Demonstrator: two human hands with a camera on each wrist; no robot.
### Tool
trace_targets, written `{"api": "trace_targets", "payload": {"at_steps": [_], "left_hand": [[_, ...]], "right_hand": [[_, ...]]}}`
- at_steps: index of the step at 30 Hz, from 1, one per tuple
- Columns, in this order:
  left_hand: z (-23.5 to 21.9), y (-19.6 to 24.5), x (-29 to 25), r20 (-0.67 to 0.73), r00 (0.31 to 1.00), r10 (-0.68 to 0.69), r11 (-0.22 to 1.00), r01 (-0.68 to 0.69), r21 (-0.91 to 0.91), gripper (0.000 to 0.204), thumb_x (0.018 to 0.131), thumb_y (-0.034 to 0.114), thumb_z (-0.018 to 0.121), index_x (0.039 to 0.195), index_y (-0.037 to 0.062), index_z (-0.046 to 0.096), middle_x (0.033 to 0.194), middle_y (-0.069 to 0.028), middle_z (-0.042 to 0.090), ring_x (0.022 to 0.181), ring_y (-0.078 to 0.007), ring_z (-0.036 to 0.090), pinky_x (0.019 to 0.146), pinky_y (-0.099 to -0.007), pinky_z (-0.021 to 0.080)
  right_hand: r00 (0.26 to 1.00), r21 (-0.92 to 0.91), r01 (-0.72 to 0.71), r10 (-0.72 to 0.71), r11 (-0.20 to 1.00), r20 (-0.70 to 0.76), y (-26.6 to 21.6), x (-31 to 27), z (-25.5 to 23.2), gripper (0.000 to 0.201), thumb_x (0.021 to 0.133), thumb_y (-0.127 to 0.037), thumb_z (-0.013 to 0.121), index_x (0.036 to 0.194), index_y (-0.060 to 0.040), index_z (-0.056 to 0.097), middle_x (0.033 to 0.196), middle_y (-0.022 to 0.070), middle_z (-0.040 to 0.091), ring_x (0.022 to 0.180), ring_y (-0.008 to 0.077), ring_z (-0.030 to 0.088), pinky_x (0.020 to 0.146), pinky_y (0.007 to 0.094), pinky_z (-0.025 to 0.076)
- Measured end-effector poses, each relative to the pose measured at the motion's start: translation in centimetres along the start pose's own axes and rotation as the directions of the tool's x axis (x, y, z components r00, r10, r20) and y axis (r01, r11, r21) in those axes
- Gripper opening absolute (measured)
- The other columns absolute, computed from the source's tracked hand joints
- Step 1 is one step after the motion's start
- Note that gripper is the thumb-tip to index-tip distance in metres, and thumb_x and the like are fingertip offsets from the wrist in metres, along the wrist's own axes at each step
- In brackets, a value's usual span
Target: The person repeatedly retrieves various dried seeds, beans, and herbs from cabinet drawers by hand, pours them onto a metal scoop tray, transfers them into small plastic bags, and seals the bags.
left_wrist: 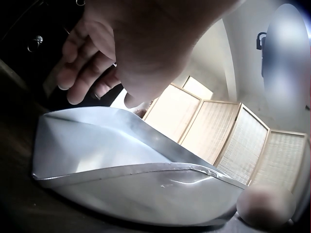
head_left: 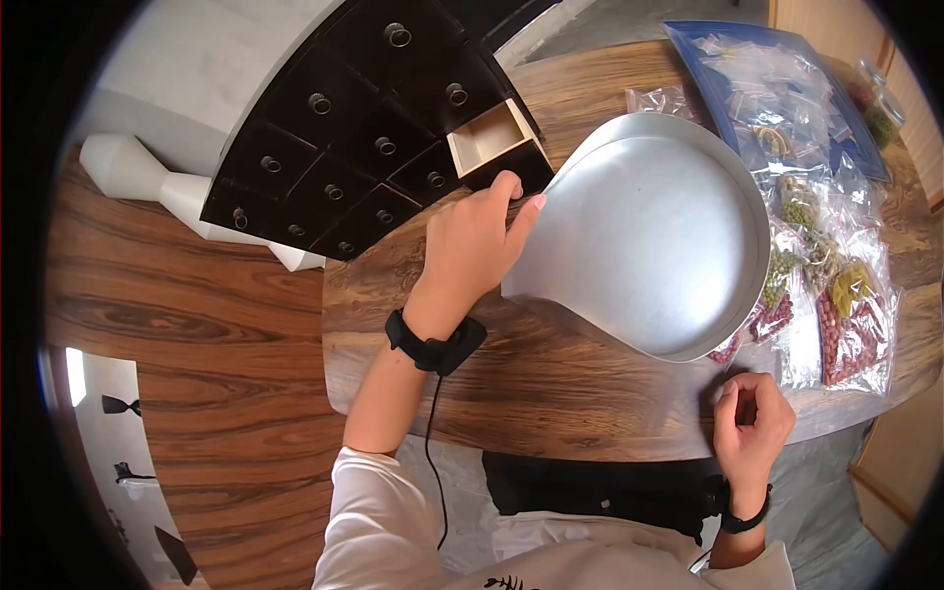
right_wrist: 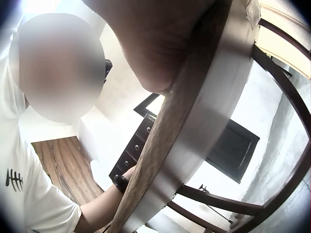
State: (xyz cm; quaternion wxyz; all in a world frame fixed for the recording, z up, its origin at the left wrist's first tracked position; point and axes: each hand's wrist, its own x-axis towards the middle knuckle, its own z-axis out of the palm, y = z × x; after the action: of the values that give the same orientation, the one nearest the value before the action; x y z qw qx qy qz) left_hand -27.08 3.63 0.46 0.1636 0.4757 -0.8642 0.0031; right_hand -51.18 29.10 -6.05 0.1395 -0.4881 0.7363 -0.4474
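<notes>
My left hand [head_left: 477,236] is at the front of a pulled-out drawer [head_left: 489,140] in the black cabinet, beside the narrow end of a silver metal pan [head_left: 654,236]. In the left wrist view, the fingers of the left hand [left_wrist: 97,73] hang loosely bent above the pan [left_wrist: 146,189], with no object visible between them and the thumb. The drawer's pale wooden inside shows no contents. My right hand [head_left: 753,423] rests at the table's near edge, loosely curled and holding nothing; the right wrist view shows only part of this hand [right_wrist: 155,53].
The black cabinet [head_left: 334,147] with several ring-pull drawers stands at the upper left of the wooden table [head_left: 590,393]. Clear bags of red and green dried goods [head_left: 851,334] lie right of the pan, below a blue tray [head_left: 708,84] of small bags. Jars [head_left: 878,113] stand far right.
</notes>
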Motion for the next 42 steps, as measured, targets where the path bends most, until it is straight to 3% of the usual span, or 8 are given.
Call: {"api": "trace_targets", "payload": {"at_steps": [10,14,17,22,31,33,36,42], "left_hand": [[-0.4,-0.4,-0.3,-0.012,1.0,0.015,1.0,-0.015,0.017,0.032,0.1,0.039,0.061,0.11,0.0089,0.066,0.058,-0.0062,0.059,0.057,-0.0268,0.062,0.055,-0.0387,0.047],[-1.8,-1.2,1.0,0.011,0.982,-0.191,0.98,0.19,0.062,0.041,0.101,0.048,0.056,0.124,0.0152,0.066,0.062,-0.0087,0.064,0.062,-0.0307,0.068,0.061,-0.0419,0.051],[-2.9,-1.8,1.9,-0.109,0.968,-0.225,0.965,0.237,0.11,0.046,0.101,0.046,0.056,0.138,0.0184,0.062,0.062,-0.0081,0.063,0.062,-0.0299,0.067,0.062,-0.0405,0.051],[-3.8,-1.5,3.2,-0.195,0.968,-0.158,0.98,0.178,0.086,0.047,0.101,0.045,0.057,0.14,0.0192,0.061,0.063,-0.0057,0.061,0.06,-0.0262,0.063,0.062,-0.0385,0.051],[-3.4,-1.1,4.9,-0.3,0.95,-0.079,0.988,0.115,0.103,0.034,0.101,0.041,0.059,0.116,0.0106,0.061,0.057,-0.0073,0.056,0.055,-0.0278,0.062,0.057,-0.0414,0.048],[-4.1,0.1,3.8,-0.216,0.974,-0.062,0.994,0.081,0.077,0.026,0.099,0.033,0.063,0.107,0.0088,0.057,0.073,-0.0144,0.069,0.066,-0.036,0.069,0.059,-0.0443,0.053],[-3.9,0.8,1.8,-0.29,0.954,0.075,0.991,-0.038,0.132,0.022,0.097,0.027,0.067,0.1,0.0078,0.056,0.07,-0.011,0.067,0.057,-0.0309,0.066,0.052,-0.039,0.05],[-5.5,1.8,1.0,-0.243,0.968,0.064,0.991,-0.032,0.132,0.022,0.096,0.027,0.068,0.095,0.0081,0.057,0.065,-0.0071,0.066,0.051,-0.0267,0.062,0.048,-0.0345,0.047]], "right_hand": [[1.0,-0.006,0.001,-0.002,1.0,-0.015,0.0,-0.1,0.2,0.011,0.085,-0.005,0.068,0.08,-0.0039,0.059,0.06,0.0073,0.054,0.049,0.0206,0.052,0.049,0.0329,0.038],[1.0,-0.019,0.003,-0.003,1.0,-0.007,0.0,-0.1,0.1,0.011,0.085,-0.006,0.068,0.079,-0.0039,0.059,0.061,0.0074,0.055,0.049,0.0208,0.052,0.049,0.033,0.038],[1.0,-0.034,0.01,-0.01,0.999,-0.002,0.2,-0.1,0.1,0.011,0.085,-0.006,0.069,0.079,-0.004,0.059,0.061,0.0075,0.055,0.049,0.0208,0.053,0.049,0.0328,0.038],[1.0,-0.018,-0.005,0.005,1.0,-0.008,-0.1,0.0,0.2,0.012,0.085,-0.006,0.069,0.079,-0.0039,0.059,0.06,0.0075,0.055,0.049,0.0204,0.053,0.049,0.0322,0.038],[1.0,-0.01,0.014,-0.014,1.0,-0.018,0.0,0.0,0.1,0.01,0.084,-0.006,0.069,0.079,-0.0038,0.059,0.061,0.0076,0.055,0.049,0.0202,0.053,0.049,0.032,0.039],[1.0,-0.005,0.002,-0.002,1.0,-0.019,0.0,-0.1,0.0,0.01,0.084,-0.006,0.069,0.079,-0.0038,0.059,0.061,0.0077,0.055,0.049,0.0205,0.053,0.049,0.0321,0.04],[1.0,-0.005,0.001,-0.001,1.0,-0.014,0.0,0.0,0.0,0.011,0.084,-0.006,0.069,0.078,-0.0038,0.06,0.061,0.0079,0.056,0.049,0.021,0.054,0.049,0.0324,0.04],[1.0,-0.011,0.016,-0.016,1.0,-0.002,0.0,0.0,0.0,0.011,0.084,-0.006,0.068,0.078,-0.0039,0.059,0.061,0.0082,0.056,0.05,0.0219,0.055,0.049,0.0331,0.04]]}}
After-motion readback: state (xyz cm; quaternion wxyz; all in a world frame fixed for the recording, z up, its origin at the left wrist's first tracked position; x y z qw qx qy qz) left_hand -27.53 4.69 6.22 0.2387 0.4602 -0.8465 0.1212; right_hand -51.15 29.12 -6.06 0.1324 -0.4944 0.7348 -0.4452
